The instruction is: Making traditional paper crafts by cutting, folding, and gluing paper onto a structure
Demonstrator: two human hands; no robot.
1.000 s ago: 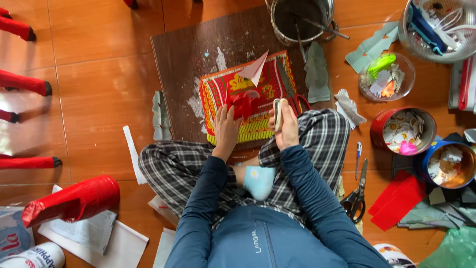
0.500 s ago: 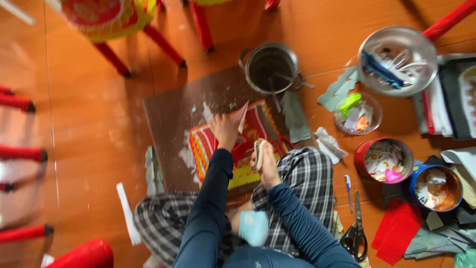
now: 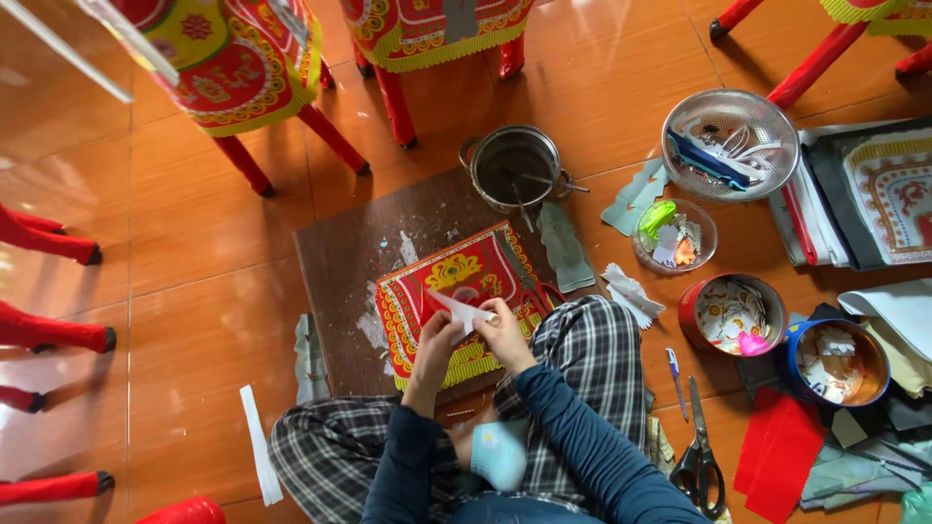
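Observation:
I sit cross-legged on an orange tiled floor. My left hand and my right hand together pinch a small white paper cutout, held just above a red and yellow decorated paper sheet. That sheet lies on a dark brown board in front of my knees. My plaid trousers and dark blue sleeves fill the lower middle of the view.
A metal pot stands behind the board. To the right are a metal colander, a clear bowl, a red tin, a blue tin, scissors, a pen and paper stacks. Red-legged decorated stools stand behind and left.
The view has tilted up and forward, bringing the stools into sight. Both hands have come together and now hold the white cutout between them over the red sheet.

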